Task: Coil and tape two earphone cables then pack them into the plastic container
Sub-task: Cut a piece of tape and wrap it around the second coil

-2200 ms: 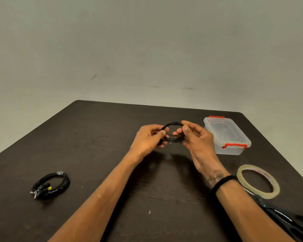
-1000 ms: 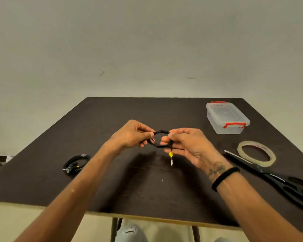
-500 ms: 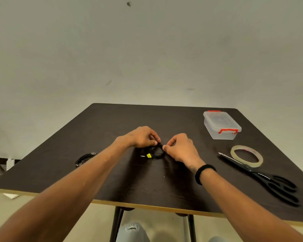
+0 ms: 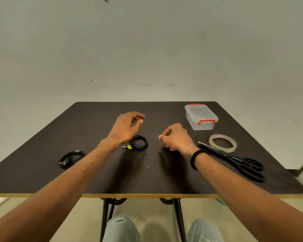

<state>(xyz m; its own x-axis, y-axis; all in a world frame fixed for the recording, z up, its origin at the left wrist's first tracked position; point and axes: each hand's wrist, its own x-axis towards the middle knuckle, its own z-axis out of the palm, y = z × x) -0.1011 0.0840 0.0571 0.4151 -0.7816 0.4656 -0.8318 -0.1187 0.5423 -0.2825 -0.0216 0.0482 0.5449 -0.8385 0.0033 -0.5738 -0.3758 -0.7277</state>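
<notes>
both hands empty, hovering over the dark worktop (image 4: 94, 119). left hand (image 4: 125, 127) sits just above and behind the coiled earphone cable (image 4: 139, 143), fingers (image 4: 140, 117) loosely curled, holding nothing; can't tell if the wrist touches the coil. right hand (image 4: 176, 137) is to the right of that coil, apart from it, fingers curled in toward the palm, thumb and forefinger near each other, nothing visible between them. black band (image 4: 196, 158) on the right wrist.

the coil lies flat on the worktop around the middle, yellow tag (image 4: 129, 147) and plug end sticking out on its left side. can't tell whether it is taped. second coiled cable (image 4: 71, 158) lies well to the left, near the worktop's left edge, with a pale bit on its top that could be tape.

plastic container (image 4: 200, 117) at the far right, lid on, red clips at both ends. tape roll (image 4: 223, 143) lies flat nearer than the container. black scissors (image 4: 238, 161) just beside the roll, tip pointing toward the right hand, handles toward the near right corner.
</notes>
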